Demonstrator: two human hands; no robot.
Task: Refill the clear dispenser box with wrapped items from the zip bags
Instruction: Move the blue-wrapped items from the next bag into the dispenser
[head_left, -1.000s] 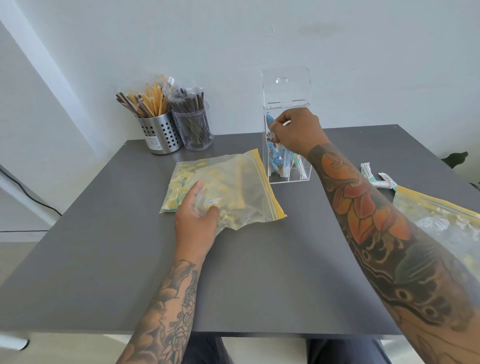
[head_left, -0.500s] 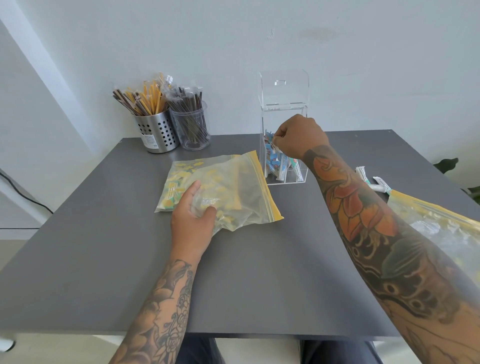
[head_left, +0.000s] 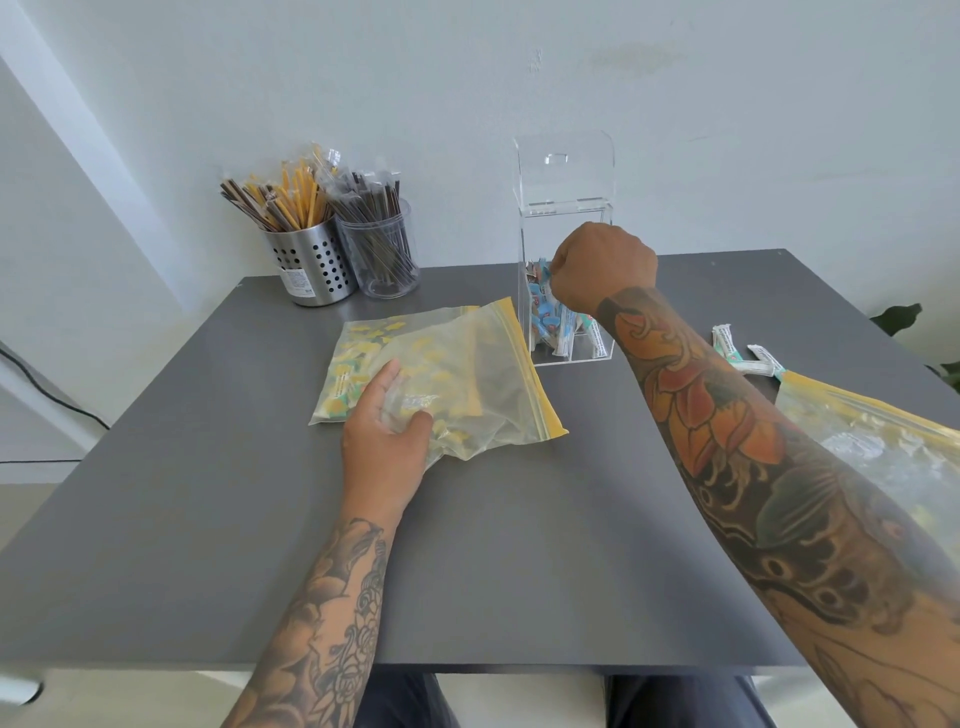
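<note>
From the head view, the right hand (head_left: 602, 270) is fisted inside the clear dispenser box (head_left: 566, 218), which looks partly filled; I cannot tell whether it holds anything. The left hand (head_left: 387, 441) lies flat on a zip bag (head_left: 467, 379) of yellow-wrapped items, so plenty remains.

The clear box (head_left: 566, 244) stands upright, lid raised, holding blue-wrapped items (head_left: 546, 322). A yellow-sealed bag (head_left: 457, 374) lies flat beside it; another bag (head_left: 878, 441) lies right.

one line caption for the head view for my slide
Right hand lowers wrapped items into the clear dispenser box while the left hand rests on a zip bag.
</note>
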